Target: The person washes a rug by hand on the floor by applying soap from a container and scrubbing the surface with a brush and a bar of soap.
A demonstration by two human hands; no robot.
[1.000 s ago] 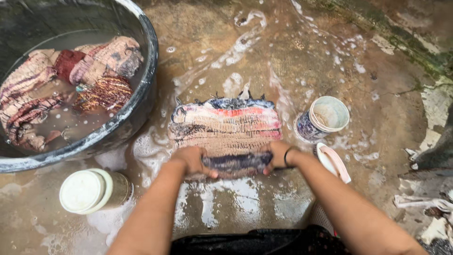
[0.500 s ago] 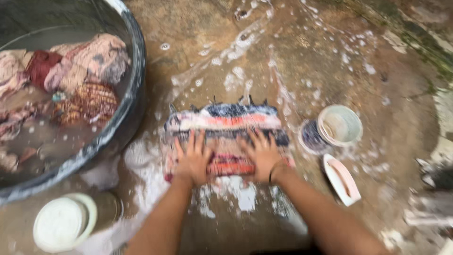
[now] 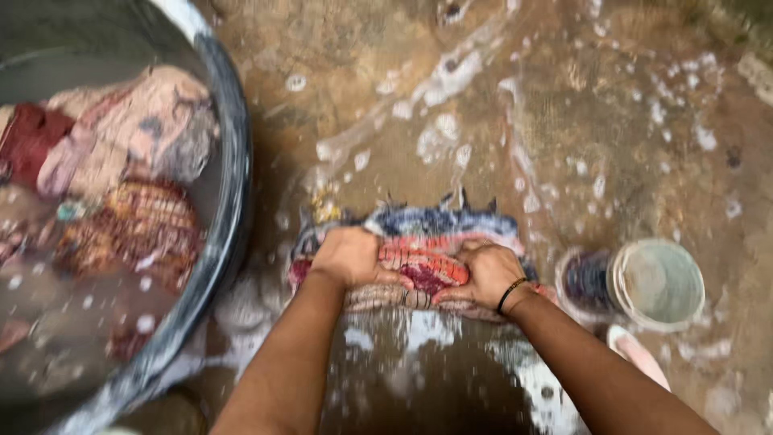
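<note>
A wet striped cloth (image 3: pixel 419 266) in red, orange, blue and cream lies bunched on the soapy concrete floor. My left hand (image 3: pixel 352 256) grips its left side with curled fingers. My right hand (image 3: pixel 483 275), with a black band on the wrist, clutches the right side of the bunched fold. Both hands press the cloth against the ground, knuckles facing away from me. Foam and water spread under and in front of the cloth.
A large dark basin (image 3: pixel 229 201) at the left holds murky water and several soaking cloths (image 3: pixel 129 185). A small tipped cup (image 3: pixel 652 283) lies to the right of the cloth. A pink-white object (image 3: pixel 640 354) sits beside it. The floor (image 3: pixel 564 121) is wet and sudsy.
My hands went from lying flat on the spread cloth to gripping and bunching it. The view has shifted closer and leftward.
</note>
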